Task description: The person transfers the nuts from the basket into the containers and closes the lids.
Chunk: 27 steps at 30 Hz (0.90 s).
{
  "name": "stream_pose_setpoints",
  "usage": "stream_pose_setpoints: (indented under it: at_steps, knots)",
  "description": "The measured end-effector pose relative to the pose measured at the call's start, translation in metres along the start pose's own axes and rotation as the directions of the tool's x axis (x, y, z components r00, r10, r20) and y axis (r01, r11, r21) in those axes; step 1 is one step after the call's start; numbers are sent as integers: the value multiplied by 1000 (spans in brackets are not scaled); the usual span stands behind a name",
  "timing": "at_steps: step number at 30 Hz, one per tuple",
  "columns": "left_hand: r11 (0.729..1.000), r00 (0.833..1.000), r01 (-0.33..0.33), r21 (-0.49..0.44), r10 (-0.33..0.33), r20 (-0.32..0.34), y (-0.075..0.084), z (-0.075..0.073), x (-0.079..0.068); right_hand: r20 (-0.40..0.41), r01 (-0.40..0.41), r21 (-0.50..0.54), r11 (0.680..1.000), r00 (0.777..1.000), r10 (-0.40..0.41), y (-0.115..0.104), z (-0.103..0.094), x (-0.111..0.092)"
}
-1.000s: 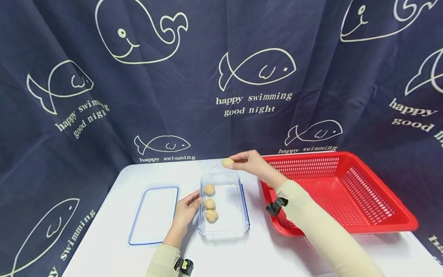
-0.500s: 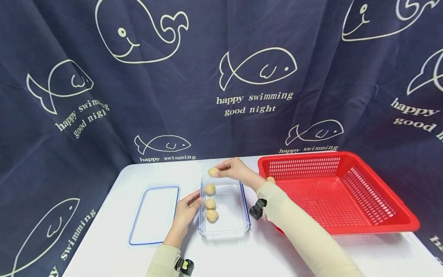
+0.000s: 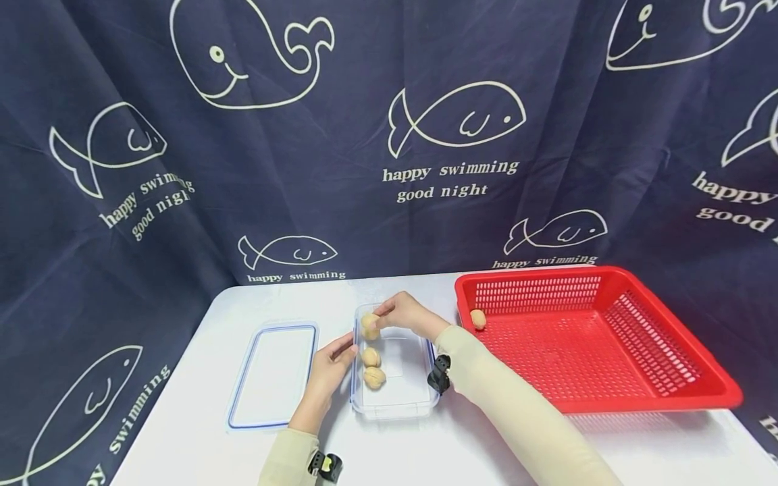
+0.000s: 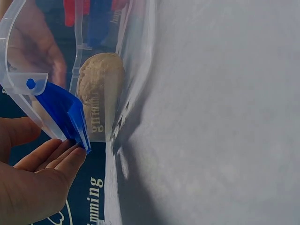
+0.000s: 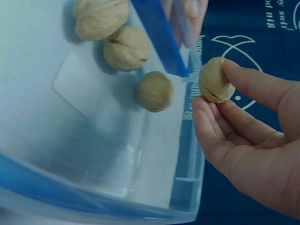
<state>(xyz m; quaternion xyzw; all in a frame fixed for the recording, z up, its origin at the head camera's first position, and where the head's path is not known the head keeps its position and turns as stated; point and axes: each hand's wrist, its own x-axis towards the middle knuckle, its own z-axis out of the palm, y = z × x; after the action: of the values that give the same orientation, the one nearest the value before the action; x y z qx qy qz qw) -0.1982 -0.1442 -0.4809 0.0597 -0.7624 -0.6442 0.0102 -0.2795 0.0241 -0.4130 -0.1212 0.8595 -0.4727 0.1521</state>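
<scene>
Pinched between my right thumb and fingertips is a walnut (image 5: 214, 79). My right hand (image 3: 406, 316) holds it over the far left corner of a clear plastic food box (image 3: 398, 408). Three walnuts lie inside along the left wall: a far one (image 5: 155, 91), a middle one (image 3: 371, 358) and a near one (image 3: 374, 378). From the head, the held walnut partly covers the far one. At the box's left side, my left hand (image 3: 327, 370) grips the edge, its fingertips on a blue side latch (image 4: 70, 115) and its thumb near the rim.
A red perforated basket (image 3: 565, 364) stands to the right, with one walnut (image 3: 478, 319) at its left wall. Left of the box lies its blue-edged lid (image 3: 273, 374) on the white table (image 3: 200, 405). A dark fish-print curtain (image 3: 365, 216) hangs behind.
My right hand has moved left and down with the walnut, from beyond the box's far edge to its far left corner. The basket's walnut has come into full view. My left hand stays put.
</scene>
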Motion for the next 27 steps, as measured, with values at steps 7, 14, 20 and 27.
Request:
stream_pose_setpoints:
  at_steps: [7,14,20,27]
  knots:
    - [1000,1000,7,2,-7,-1,1,0,0,-9,-12,-89,996,1000,11,6,8,5]
    - [1000,1000,-3,-3,3,-3,2,0,-1,-16,-73,-142,987,997,71,7,17,9]
    - [1000,1000,-4,1,4,-5,1,1,1,-12,-155,-110,982,988,155,3,20,7]
    - [1000,1000,-4,7,4,-6,1,1,1,2,-236,-120,964,971,238,10,28,19]
